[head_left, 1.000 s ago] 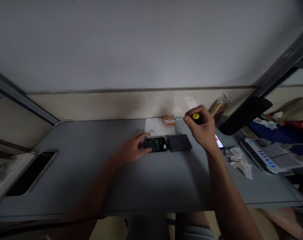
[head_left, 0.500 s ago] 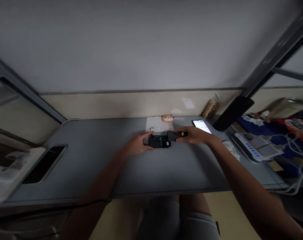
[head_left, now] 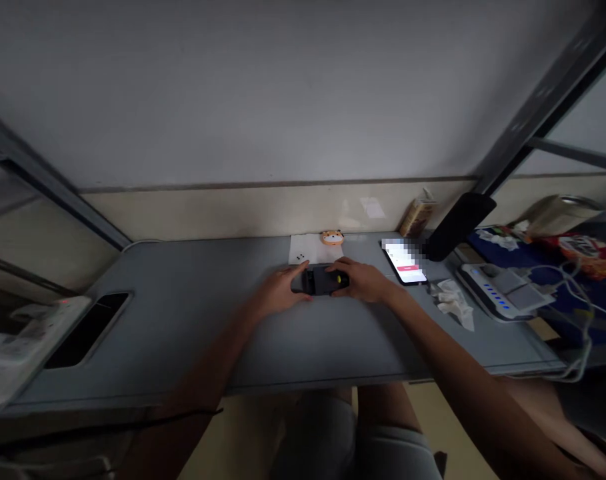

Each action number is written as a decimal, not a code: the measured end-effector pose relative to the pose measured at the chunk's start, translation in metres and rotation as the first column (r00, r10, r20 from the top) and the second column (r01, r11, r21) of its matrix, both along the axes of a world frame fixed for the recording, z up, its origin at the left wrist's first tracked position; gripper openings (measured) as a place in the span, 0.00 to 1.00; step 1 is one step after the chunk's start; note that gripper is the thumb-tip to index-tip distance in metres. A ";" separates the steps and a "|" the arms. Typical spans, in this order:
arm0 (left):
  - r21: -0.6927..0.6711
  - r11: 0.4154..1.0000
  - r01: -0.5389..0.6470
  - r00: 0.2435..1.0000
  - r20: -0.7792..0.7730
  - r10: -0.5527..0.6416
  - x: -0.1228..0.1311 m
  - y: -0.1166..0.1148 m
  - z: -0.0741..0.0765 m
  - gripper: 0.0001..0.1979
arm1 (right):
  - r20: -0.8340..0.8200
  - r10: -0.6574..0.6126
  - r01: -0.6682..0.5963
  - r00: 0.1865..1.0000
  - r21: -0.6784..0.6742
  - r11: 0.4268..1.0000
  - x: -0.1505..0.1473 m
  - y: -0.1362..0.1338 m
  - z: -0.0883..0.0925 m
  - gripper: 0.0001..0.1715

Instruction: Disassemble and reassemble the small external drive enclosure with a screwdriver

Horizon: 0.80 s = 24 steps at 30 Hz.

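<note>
A dark device (head_left: 310,283) lies low over the grey table between my hands. My left hand (head_left: 279,291) grips its left end between thumb and fingers. A dark grey cover with a yellow spot (head_left: 325,280) lies over the device's right part, and my right hand (head_left: 363,280) holds its right end with thumb and fingers. The circuit board inside is mostly hidden beneath the cover. Just behind, a white paper (head_left: 307,248) carries several tiny dark pieces (head_left: 301,257) and an orange animal-faced item (head_left: 332,237).
A lit phone (head_left: 404,261), crumpled tissue (head_left: 453,301), a carton (head_left: 417,215), a black cylinder (head_left: 460,225) and a power strip with chargers (head_left: 497,293) stand right. Another phone (head_left: 89,330) and a white strip (head_left: 57,333) lie left on the grey table (head_left: 193,333).
My right hand has moved left with the grey cover, which now hides the green board. The lit phone and the tissue are more fully in view. My left hand keeps its grip.
</note>
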<state>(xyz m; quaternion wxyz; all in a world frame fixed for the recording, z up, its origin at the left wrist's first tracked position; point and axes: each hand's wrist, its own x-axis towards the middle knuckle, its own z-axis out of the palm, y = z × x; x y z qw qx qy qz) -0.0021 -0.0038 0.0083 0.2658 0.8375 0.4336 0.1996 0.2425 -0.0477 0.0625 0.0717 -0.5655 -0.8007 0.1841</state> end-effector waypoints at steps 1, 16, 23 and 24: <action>0.006 1.000 0.002 1.000 -0.007 -0.002 0.000 0.000 -0.001 0.46 | -0.017 0.018 -0.018 1.000 -0.003 1.000 -0.003 0.003 -0.001 0.32; -0.079 0.994 -0.082 0.997 -0.018 0.081 -0.003 0.003 -0.003 0.48 | 0.051 0.137 -0.140 0.989 0.065 0.988 -0.009 0.014 -0.007 0.29; -0.105 0.990 -0.092 0.996 0.002 0.092 -0.002 0.002 -0.001 0.48 | -0.069 0.122 -0.116 0.990 0.086 0.989 -0.006 0.013 -0.013 0.28; -0.114 0.989 -0.094 0.996 0.002 0.095 -0.002 0.001 -0.001 0.48 | -0.067 0.119 -0.113 0.991 0.089 0.990 -0.006 0.013 -0.014 0.28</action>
